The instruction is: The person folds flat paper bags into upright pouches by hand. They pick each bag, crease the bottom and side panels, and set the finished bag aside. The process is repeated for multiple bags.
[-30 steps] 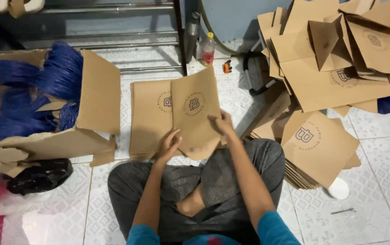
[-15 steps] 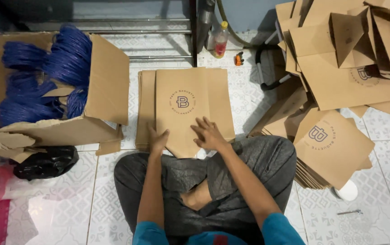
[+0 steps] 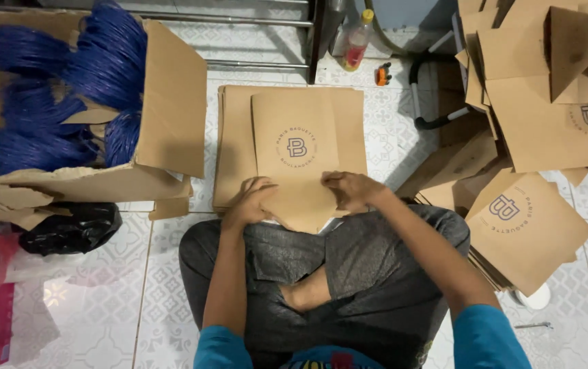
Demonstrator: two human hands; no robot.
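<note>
We press our left hand (image 3: 251,202) and right hand (image 3: 350,190), fingers spread flat, on the top paper bag (image 3: 296,154) of the floor stack (image 3: 234,147), with unstacked bags (image 3: 547,102) heaped at the right

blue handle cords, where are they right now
In the head view the blue handle cords sit bundled in the open cardboard box at upper left, on the person's left, beside the stack of flat paper bags.

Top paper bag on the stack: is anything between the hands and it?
No. The left hand and right hand rest directly on the near edge of the top paper bag, which lies flat on the stack.
</note>
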